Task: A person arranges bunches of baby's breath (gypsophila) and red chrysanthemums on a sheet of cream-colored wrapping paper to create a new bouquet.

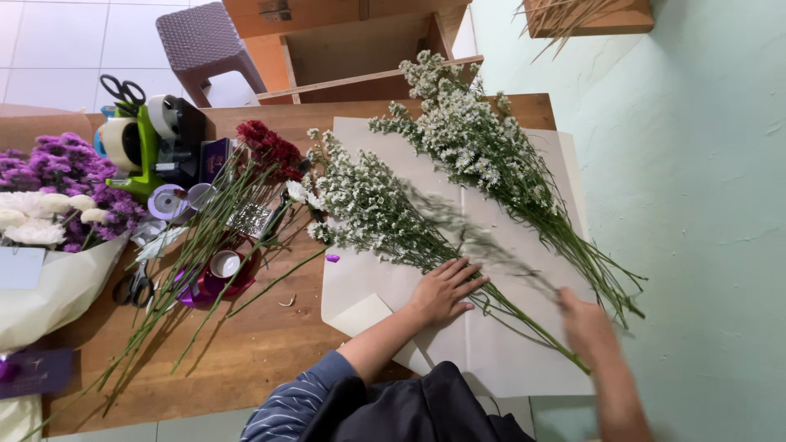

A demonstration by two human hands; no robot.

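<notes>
The left hand (443, 288) lies flat with its fingers spread, its grip pinching nothing, pressing down on the green stems of a white flower spray (372, 209) that rests on a sheet of pale wrapping paper (508, 348). The right hand (585, 323) is blurred, lying just over the lower stems of the same spray near the paper's edge; whether its grip is spread or closed on a stem I cannot tell. A second white flower spray (475, 139) lies diagonally across the far part of the paper, its stems running toward the right edge.

The paper covers the right part of a wooden desk (246, 360). To the left of it lie long-stemmed red flowers (266, 147), a purple ribbon spool (214, 274) and a pair of scissors (135, 286). Farther left stand a green tape dispenser (151, 143) and a wrapped bouquet of purple and white flowers (49, 196).

Beyond the desk are a purple plastic stool (205, 41) on a white tiled floor (57, 41) and a wooden cabinet (352, 49). The desk's right edge meets a pale green wall (704, 205).
</notes>
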